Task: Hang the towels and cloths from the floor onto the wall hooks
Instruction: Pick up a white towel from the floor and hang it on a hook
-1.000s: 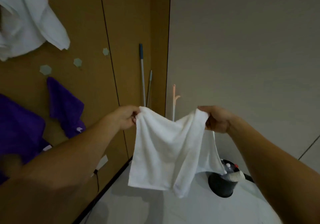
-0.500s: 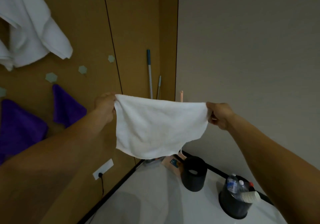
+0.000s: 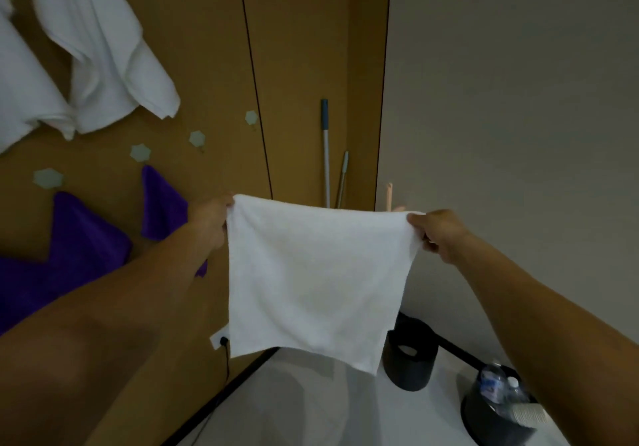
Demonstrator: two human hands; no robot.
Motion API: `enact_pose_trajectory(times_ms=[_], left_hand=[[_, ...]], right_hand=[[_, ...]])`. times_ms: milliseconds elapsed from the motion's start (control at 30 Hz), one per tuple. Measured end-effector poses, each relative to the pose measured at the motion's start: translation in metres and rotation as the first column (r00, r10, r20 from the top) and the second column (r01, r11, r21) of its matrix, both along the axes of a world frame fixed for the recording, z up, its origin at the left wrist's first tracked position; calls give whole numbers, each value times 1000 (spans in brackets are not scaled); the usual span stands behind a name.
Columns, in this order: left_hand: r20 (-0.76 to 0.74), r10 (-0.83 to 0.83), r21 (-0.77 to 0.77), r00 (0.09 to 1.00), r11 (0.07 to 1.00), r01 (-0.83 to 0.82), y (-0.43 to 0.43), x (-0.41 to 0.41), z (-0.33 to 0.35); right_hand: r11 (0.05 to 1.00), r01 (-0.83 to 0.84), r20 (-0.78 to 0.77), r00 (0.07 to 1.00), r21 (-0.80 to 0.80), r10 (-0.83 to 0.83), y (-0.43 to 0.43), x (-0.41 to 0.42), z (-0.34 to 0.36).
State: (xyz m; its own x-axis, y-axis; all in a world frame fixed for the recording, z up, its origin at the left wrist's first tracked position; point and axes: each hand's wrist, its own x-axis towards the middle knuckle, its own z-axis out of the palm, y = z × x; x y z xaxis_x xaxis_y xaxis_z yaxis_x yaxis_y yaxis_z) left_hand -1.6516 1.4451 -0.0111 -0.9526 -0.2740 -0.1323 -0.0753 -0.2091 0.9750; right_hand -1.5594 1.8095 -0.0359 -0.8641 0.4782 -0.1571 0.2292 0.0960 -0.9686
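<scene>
White cloth [image 3: 314,283]: one, square, plain, unmarked, stretched flat in the air before the corner of the brown wall [image 3: 304,48], lower edge hanging free. Left hand [image 3: 211,219] pinches its upper left corner; right hand [image 3: 439,234] pinches its upper right corner. On the wall: two white towels [image 3: 103,48], two purple cloths [image 3: 69,255], four bare hexagonal hooks [image 3: 197,138]. Two dark bins [image 3: 409,359] stand below on the floor.

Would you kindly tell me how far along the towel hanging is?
Done: white towels and purple cloths hang on the wood wall. In hand: the left hand and right hand pinch a white cloth spread by its top corners. Left: hooking it on a free hexagonal hook.
</scene>
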Motion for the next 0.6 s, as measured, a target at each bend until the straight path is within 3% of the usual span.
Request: enact_pose_trajectory(times_ms=[300, 467, 600], left_hand=[[30, 102, -148, 994, 984, -96, -33, -2, -12], [68, 69, -319, 995, 947, -44, -47, -4, -10], [164, 57, -332, 985, 943, 0, -54, 0, -5]], right_hand=[[967, -39, 95, 995, 250, 16, -21, -22, 5], [973, -55, -32, 997, 224, 64, -35, -34, 11], [964, -213, -36, 975, 162, 221, -41, -31, 11]])
